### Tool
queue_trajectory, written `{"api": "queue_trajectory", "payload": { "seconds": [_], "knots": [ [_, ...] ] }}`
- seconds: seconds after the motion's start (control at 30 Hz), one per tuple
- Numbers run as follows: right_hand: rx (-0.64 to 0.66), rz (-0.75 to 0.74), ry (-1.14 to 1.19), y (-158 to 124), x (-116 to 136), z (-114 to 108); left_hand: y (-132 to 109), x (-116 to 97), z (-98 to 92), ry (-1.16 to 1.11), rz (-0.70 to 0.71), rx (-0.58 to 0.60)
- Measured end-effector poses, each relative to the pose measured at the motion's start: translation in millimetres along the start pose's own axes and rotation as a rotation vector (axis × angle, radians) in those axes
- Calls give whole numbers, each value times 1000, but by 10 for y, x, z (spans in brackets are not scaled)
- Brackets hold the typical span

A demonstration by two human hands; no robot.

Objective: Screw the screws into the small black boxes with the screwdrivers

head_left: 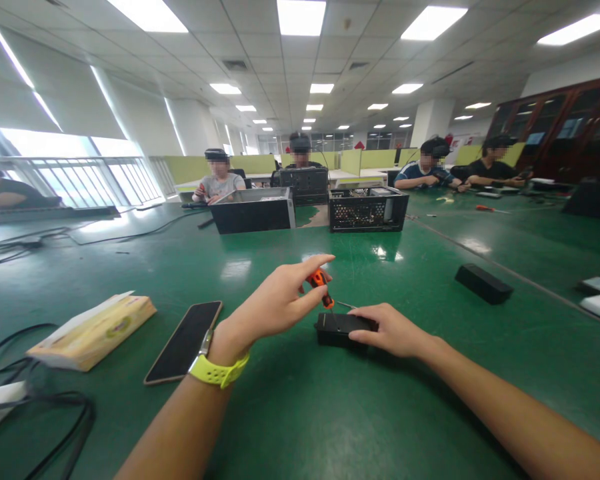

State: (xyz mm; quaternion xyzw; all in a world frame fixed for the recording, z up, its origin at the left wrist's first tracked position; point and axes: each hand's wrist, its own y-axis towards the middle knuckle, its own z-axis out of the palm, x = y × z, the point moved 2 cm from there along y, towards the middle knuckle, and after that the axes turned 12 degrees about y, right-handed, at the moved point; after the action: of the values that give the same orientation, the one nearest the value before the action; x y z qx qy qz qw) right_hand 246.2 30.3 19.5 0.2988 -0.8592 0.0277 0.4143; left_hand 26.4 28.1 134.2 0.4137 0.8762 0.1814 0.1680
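Note:
My left hand (pixel 275 300) is closed around the orange and black handle of a screwdriver (pixel 320 283), with the index finger stretched out over its top. The screwdriver tilts slightly, and its thin shaft points down onto the upper face of a black rectangular box (pixel 333 327). My right hand (pixel 387 330) grips the right end of that box, thumb on the near side and fingers on the far side. The box lies on the green table (pixel 300 413). Just behind it shows a thin metal rod (pixel 347 305), partly hidden by my right hand.
A phone (pixel 185 343), a tissue pack (pixel 93 330) and black cables (pixel 75 400) lie to the left. Another black box (pixel 483 283) rests at the right. Two computer cases (pixel 253 215) (pixel 367 212) stand farther back. Several people sit around the table's far side.

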Motion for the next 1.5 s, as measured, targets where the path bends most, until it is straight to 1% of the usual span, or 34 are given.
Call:
{"api": "queue_trajectory", "payload": {
  "seconds": [0.07, 0.13, 0.27, 0.33, 0.5, 0.7, 0.77, 0.87, 0.93, 1.0, 1.07, 1.13, 1.17, 1.3, 1.37, 1.5],
  "knots": [
    [-4, -1, 1, -2, 1, -1, 2, -1, -12, 56, -23, -36],
    [-3, -3, 10, -3, 1, 0, 3, -6, -7, 63, -22, -60],
    [8, -4, 20, -6, -17, 5, -1, -31, 11, -68, 37, -27],
    [2, -8, 17, -3, -29, 4, 1, -32, 8, -96, 35, -11],
    [-2, -16, 11, 2, -36, 6, 24, -11, 4, -20, -14, -78],
    [1, -5, 3, -5, -23, -2, 15, -40, 12, -153, 34, 12],
    [2, -3, -4, -3, -20, -4, 19, -38, 6, -98, 18, -15],
    [-9, -4, -15, 1, -18, -7, 31, -14, 2, 34, -41, -96],
    [-11, -5, -15, 2, -19, -8, 33, -3, 3, 75, -50, -113],
    [-7, -8, -10, -1, -21, -8, 29, -8, 9, 69, -24, -87],
    [-9, -14, -6, -7, -23, -9, 20, -27, 25, 12, 23, -54],
    [-6, -16, -4, -11, -24, -8, 15, -48, 59, -57, 48, -59],
    [-4, -15, -3, -12, -25, -7, 16, -53, 85, -76, 38, -76],
    [-7, -8, -1, -5, -26, -4, 35, -50, 196, -69, -94, -162],
    [-5, -8, -2, -1, -25, -3, 44, -55, 219, -119, -112, -141],
    [2, -3, -4, -5, -17, -6, 43, -72, 160, -307, -67, -19]
  ]
}}
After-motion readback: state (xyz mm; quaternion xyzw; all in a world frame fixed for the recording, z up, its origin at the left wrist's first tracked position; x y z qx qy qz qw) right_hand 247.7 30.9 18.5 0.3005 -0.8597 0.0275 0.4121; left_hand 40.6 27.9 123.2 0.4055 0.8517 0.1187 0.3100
